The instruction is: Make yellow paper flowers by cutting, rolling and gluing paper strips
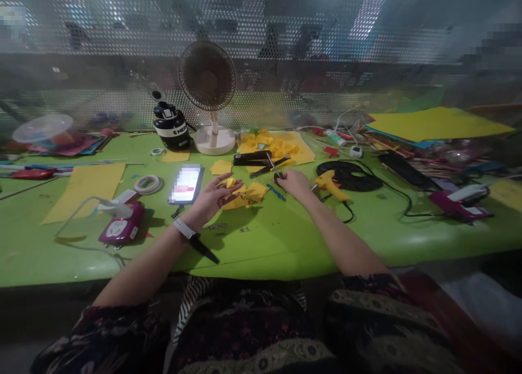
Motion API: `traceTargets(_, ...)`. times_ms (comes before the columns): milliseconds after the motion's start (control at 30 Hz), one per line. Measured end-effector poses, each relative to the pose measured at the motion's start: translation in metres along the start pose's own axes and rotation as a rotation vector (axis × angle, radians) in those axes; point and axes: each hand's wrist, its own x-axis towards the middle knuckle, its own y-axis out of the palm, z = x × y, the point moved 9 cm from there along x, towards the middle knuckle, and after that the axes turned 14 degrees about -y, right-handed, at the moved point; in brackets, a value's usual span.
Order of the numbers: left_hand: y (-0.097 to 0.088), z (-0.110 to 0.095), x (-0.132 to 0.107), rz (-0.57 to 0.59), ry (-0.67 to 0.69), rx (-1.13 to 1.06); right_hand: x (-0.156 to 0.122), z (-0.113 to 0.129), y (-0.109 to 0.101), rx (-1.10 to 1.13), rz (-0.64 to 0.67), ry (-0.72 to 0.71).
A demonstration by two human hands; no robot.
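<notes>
My left hand [210, 197] hovers over a small heap of yellow paper pieces [248, 193] on the green table [261, 238], fingers spread, with a small yellow scrap at the fingertips. My right hand [294, 182] is closed around the handles of a pair of scissors [274, 167], whose blades point up and away from me. A phone [186, 184] with a lit screen lies just left of my left hand. A black pen [203, 249] rests under my left wrist, which wears a white watch.
A yellow glue gun [332, 186] with black cable lies right of my right hand. A small fan [209, 94], a black bottle [171, 125], a tape roll [147, 184], a purple device [121, 228], a black stapler [250, 157] and yellow sheets [87, 186] lie around. Coloured paper is stacked at far right [432, 124].
</notes>
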Motion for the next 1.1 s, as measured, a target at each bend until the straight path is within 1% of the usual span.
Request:
traceTargets(100,-0.001,0.001,0.001,-0.016,-0.001,0.024,-0.002,0.000,0.003,0.046,0.036,0.007)
traceTargets(167,-0.001,0.001,0.002,-0.031,-0.006,0.026,-0.004,0.004,-0.001,0.007,0.033,-0.006)
traceTargets(267,0.000,0.004,0.003,-0.046,-0.042,0.042,-0.009,0.017,-0.010,-0.055,-0.018,-0.049)
traceTargets(367,0.004,0.009,0.002,-0.040,-0.090,0.092,-0.018,0.039,-0.017,0.022,-0.102,-0.134)
traceTargets(400,0.006,0.011,0.002,-0.029,-0.094,0.121,-0.023,0.050,-0.019,0.085,-0.135,-0.200)
traceTargets(500,0.013,0.013,-0.001,0.014,-0.058,0.256,-0.043,0.092,-0.023,0.329,-0.204,-0.518)
traceTargets(567,0.019,0.015,-0.004,0.050,-0.011,0.358,-0.059,0.115,-0.021,0.396,-0.185,-0.689)
traceTargets(600,0.023,0.016,-0.006,0.085,0.010,0.406,-0.067,0.124,-0.019,0.387,-0.166,-0.757)
traceTargets(667,0.033,0.020,-0.011,0.194,0.033,0.488,-0.078,0.138,-0.016,0.377,-0.145,-0.866)
traceTargets(733,0.042,0.024,-0.016,0.309,0.041,0.549,-0.085,0.145,-0.014,0.413,-0.135,-0.937)
traceTargets(800,0.046,0.024,-0.020,0.368,0.056,0.595,-0.085,0.146,-0.014,0.488,-0.131,-0.951)
traceTargets(833,0.047,0.021,-0.021,0.369,0.073,0.614,-0.084,0.144,-0.014,0.529,-0.129,-0.933)
traceTargets(900,0.045,0.014,-0.021,0.331,0.113,0.645,-0.078,0.138,-0.014,0.613,-0.115,-0.866)
traceTargets(967,0.041,0.006,-0.020,0.276,0.149,0.656,-0.072,0.133,-0.010,0.702,-0.065,-0.790)
traceTargets(1033,0.036,0.000,-0.018,0.230,0.160,0.648,-0.067,0.129,-0.005,0.796,0.001,-0.717)
traceTargets(1100,0.029,-0.006,-0.014,0.178,0.169,0.621,-0.063,0.124,-0.001,0.886,0.036,-0.637)
